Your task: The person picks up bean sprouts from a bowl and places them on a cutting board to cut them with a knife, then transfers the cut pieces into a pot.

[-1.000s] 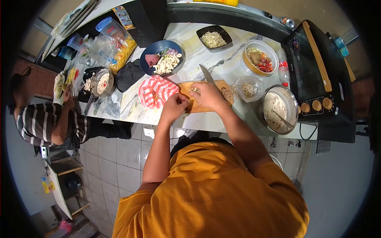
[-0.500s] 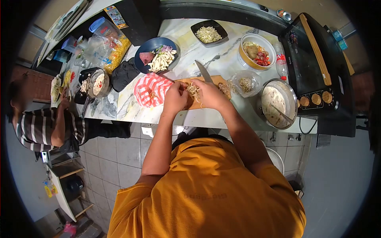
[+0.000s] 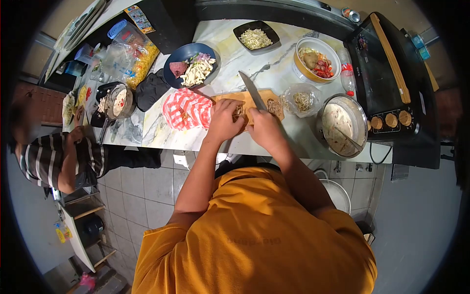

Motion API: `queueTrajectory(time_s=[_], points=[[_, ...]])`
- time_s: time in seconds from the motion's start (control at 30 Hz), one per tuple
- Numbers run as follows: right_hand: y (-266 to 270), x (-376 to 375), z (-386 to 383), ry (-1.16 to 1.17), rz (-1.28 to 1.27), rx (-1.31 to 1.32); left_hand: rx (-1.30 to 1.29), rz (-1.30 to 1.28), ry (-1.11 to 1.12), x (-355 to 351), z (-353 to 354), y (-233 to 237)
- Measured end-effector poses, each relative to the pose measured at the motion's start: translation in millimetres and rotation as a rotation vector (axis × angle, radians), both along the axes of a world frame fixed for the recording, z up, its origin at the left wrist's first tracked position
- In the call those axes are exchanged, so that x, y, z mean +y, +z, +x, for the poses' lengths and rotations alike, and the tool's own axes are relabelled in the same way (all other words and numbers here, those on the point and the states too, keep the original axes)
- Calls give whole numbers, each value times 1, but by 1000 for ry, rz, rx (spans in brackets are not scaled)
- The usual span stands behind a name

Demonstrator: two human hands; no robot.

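Observation:
My right hand (image 3: 267, 130) is closed around the handle end of a kitchen knife (image 3: 251, 89), whose blade points away from me across the wooden cutting board (image 3: 270, 95). Curled fingers of my left hand (image 3: 226, 121) press a small bunch of bean sprouts (image 3: 239, 112) onto the board, partly hiding it. Chopped bits (image 3: 275, 107) lie at the board's right end. A red-and-white checked plastic bag (image 3: 185, 110) touches the board's left side. Just right of the board sits a clear plastic bag (image 3: 301, 101) with more sprouts inside.
Behind are a dark blue plate (image 3: 169, 78) of cut food, a black bowl (image 3: 275, 36) of sprouts and a white-and-yellow bowl (image 3: 299, 65). A metal pot (image 3: 364, 117) stands by the counter's front edge, near a black oven (image 3: 377, 63). At left, another person (image 3: 58, 157) works.
My hands have moved apart over the board. My right hand has gone from the sprouts to the knife handle, while my left has stayed on the sprouts.

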State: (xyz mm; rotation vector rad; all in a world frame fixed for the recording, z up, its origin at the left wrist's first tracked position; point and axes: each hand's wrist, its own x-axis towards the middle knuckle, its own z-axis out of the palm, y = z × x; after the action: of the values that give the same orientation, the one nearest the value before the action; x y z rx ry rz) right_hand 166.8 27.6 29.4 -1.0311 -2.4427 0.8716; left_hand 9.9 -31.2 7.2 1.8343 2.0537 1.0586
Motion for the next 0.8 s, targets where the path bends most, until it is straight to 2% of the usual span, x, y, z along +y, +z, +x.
queueTrajectory(time_s=[0.07,0.13,0.27,0.43,0.57,0.63,0.8], points=[[-6,-3,-1,5,-24,-24,60,2,29,-1,2,2],[-17,-4,-4,-13,-119,102,117,-21,47,-1,-4,0],[-34,1,-14,-8,-123,140,131,-91,77,-7,-12,4],[-33,-1,-23,34,-162,320,159,-90,103,-14,-21,10],[-18,0,-16,-55,-275,218,101,-75,61,-14,-17,20],[-24,3,-13,-77,-54,107,72,-87,11,-14,-13,18],[-28,13,-15,-56,57,53,175,-117,52,-15,-2,5]])
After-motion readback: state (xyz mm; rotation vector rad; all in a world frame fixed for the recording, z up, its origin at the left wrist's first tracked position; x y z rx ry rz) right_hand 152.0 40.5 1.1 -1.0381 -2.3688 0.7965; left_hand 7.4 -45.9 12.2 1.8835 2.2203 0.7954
